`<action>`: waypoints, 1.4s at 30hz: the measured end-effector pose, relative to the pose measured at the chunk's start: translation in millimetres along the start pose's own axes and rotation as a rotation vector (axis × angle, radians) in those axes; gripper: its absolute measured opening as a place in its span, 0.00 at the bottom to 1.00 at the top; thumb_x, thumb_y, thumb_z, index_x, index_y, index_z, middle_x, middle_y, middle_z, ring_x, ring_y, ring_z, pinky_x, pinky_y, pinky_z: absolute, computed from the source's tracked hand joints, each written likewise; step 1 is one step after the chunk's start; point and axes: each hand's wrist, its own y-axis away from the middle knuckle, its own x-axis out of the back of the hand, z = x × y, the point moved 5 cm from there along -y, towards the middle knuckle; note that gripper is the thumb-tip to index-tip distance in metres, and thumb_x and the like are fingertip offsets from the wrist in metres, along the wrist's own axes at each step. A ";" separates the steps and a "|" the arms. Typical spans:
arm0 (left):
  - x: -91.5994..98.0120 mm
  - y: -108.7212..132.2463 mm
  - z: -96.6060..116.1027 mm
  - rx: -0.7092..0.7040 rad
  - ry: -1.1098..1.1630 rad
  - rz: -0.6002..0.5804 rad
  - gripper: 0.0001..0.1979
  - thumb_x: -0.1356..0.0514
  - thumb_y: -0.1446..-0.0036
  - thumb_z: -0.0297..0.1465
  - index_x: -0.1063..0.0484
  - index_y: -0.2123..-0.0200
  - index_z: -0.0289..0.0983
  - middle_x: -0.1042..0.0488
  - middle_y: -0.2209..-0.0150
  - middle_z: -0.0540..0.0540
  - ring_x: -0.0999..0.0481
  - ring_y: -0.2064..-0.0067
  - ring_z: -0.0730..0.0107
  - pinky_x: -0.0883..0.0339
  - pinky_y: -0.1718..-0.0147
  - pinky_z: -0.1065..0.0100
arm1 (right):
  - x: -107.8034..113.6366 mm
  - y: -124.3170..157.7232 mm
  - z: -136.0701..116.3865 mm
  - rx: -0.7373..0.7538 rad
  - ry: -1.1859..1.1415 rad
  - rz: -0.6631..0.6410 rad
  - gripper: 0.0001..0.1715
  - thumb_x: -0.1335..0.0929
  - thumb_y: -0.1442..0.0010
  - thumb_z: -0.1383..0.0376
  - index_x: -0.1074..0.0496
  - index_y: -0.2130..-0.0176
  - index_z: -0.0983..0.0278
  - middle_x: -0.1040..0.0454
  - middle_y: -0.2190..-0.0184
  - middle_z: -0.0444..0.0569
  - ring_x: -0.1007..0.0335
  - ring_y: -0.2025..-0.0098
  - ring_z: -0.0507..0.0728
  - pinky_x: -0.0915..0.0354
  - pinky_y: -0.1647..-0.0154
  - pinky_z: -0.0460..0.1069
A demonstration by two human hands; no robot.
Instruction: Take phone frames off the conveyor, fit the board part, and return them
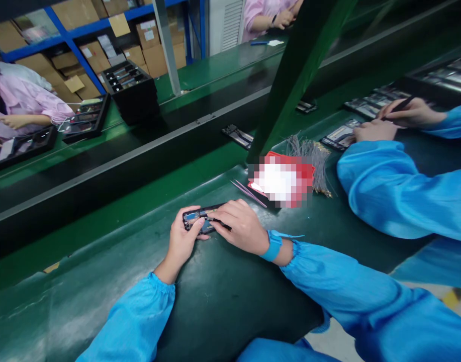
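My left hand [180, 239] is closed around one end of an opened phone [192, 216], its thumb lying over the exposed circuit board. The phone is held just above the green work mat, with bluish and copper-toned parts showing inside. Over its other end, my right hand [247, 226] has its fingers pinched together against the phone's inside. Whatever sits between those fingertips is too small to make out. A blue wrist strap [272, 246] circles my right wrist. Beyond the phone lies a pair of tweezers [249, 193] on the mat.
A red tray [308, 173], partly blurred out, stands beside a bundle of thin grey cables [303, 148]. To the right, a co-worker's hands [377, 128] work at opened phones. A green post [290, 80] rises behind the tray. Black trays [130, 95] are stacked across the line.
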 end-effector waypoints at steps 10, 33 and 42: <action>-2.1 1.8 0.0 0.033 0.012 0.082 0.28 0.28 0.48 0.45 0.27 0.48 0.38 0.22 0.55 0.44 0.18 0.64 0.65 0.18 0.78 0.66 | -3.4 -1.0 0.0 -0.013 -0.002 -0.017 0.09 0.34 0.26 0.68 0.24 0.51 0.66 0.22 0.62 0.52 0.30 0.61 0.61 0.42 0.63 0.56; 24.6 -14.1 10.3 -0.109 -0.096 0.148 0.28 0.31 0.45 0.48 0.29 0.48 0.38 0.24 0.57 0.46 0.19 0.66 0.69 0.17 0.75 0.64 | -14.6 4.9 62.4 -0.442 -0.239 0.039 0.25 0.33 0.38 0.67 0.33 0.42 0.61 0.23 0.53 0.52 0.23 0.57 0.62 0.25 0.50 0.59; 8.1 5.4 9.0 -0.207 -0.229 0.136 0.24 0.37 0.37 0.45 0.34 0.45 0.38 0.22 0.55 0.44 0.16 0.61 0.64 0.16 0.73 0.66 | -14.3 3.8 52.1 -0.486 -0.245 0.101 0.30 0.28 0.38 0.57 0.36 0.41 0.61 0.28 0.46 0.57 0.29 0.44 0.68 0.31 0.40 0.64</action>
